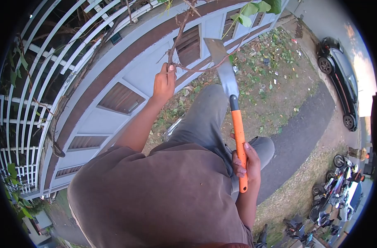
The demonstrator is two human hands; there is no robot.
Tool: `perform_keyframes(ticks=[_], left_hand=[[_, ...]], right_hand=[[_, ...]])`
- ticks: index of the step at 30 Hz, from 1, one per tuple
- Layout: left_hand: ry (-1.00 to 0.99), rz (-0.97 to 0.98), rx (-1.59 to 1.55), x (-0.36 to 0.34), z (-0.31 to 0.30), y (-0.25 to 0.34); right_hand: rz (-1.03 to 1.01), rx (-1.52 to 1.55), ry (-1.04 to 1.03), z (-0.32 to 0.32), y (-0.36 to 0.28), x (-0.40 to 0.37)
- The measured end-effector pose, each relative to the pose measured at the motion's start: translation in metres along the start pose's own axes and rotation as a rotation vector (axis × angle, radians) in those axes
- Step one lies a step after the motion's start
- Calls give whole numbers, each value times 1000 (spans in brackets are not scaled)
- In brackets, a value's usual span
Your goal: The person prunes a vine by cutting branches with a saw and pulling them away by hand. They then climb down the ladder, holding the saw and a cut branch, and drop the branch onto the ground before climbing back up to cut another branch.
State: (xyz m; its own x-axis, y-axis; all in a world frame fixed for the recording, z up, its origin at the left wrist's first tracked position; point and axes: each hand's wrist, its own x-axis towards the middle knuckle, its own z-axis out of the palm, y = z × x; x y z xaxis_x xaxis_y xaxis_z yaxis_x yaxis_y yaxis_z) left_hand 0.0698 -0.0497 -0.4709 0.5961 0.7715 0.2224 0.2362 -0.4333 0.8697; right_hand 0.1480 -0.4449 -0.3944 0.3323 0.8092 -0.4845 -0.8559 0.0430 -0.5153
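Note:
My left hand (164, 82) is closed, its fingers pinching a brown woody branch (178, 35) that rises past the wall's upper edge. In my right hand (248, 163) is a machete (225, 70), gripped by its orange handle, with its broad metal blade pointing up and away from me. A thin reddish stem (209, 69) runs from near my left fingers and crosses the blade in this view. Green leaves (250, 12) hang at the top, above the blade's tip.
A white railing (40, 78) with dry stems in it runs along the left. Below it is a pale wall (135, 74) with brown slatted vents. Leaves and litter cover the ground (275, 78). A dark car (339, 80) and several motorcycles (333, 190) stand at the right.

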Motion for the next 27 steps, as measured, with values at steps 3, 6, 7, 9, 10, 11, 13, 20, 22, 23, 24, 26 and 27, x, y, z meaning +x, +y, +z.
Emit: perform_keyframes(ticks=[3, 6, 7, 9, 10, 11, 13, 20, 22, 23, 24, 26, 27], left_hand=[[51, 107, 26, -2, 6, -1], [77, 91, 35, -1, 0, 6], [78, 93, 38, 2, 1, 4], [93, 170, 67, -2, 5, -4], [92, 164, 70, -6, 3, -4], [87, 97, 4, -7, 3, -2], [81, 42, -63, -5, 3, 1], [48, 23, -64, -9, 13, 1], [34, -21, -108, -11, 12, 3], [17, -68, -153, -11, 13, 3], [14, -66, -155, -12, 13, 3], [5, -69, -133, -11, 14, 0], [4, -65, -134, -12, 16, -5]], right_hand=[[-39, 51, 52, 4, 10, 9], [12, -38, 11, 10, 9, 5], [1, -60, 6, 11, 9, 4], [-30, 17, 25, 10, 11, 7], [-67, -7, 76, 15, 15, 11], [-115, -32, 125, 19, 17, 14], [-79, -59, 91, 19, 18, 11], [-91, 61, 51, 11, 23, 22], [-103, 114, 26, 7, 27, 23], [-102, 99, -9, 4, 26, 23], [-101, 83, -41, 1, 25, 22], [-115, -4, 26, 1, 25, 22], [-122, -90, 95, 1, 25, 22]])
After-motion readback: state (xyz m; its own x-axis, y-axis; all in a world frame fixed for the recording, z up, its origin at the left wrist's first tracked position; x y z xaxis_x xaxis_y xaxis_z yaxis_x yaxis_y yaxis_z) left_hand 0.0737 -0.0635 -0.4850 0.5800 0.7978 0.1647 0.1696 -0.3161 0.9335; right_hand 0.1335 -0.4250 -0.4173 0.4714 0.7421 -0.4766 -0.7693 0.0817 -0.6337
